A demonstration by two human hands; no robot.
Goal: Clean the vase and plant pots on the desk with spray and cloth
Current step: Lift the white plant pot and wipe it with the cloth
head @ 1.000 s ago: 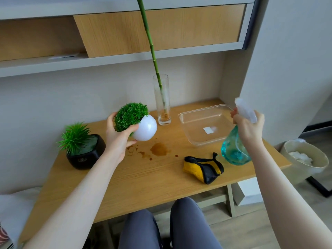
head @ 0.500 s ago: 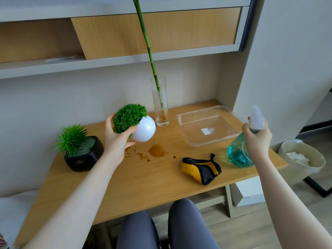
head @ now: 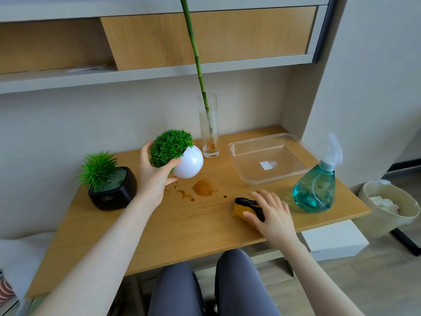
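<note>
Meanwhile left hand (head: 153,179) grips white pot (head: 190,164); right hand (head: 271,215) rests on cloth (head: 245,207).

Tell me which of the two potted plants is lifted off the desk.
The round white pot with the bushy green ball, gripped and tilted in the left hand. The black pot with spiky leaves stands on the desk, untouched.

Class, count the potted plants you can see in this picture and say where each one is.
2. The white round pot is held tilted above the desk by the left hand. The black pot stands at the desk's left end. None looks hidden.
</note>
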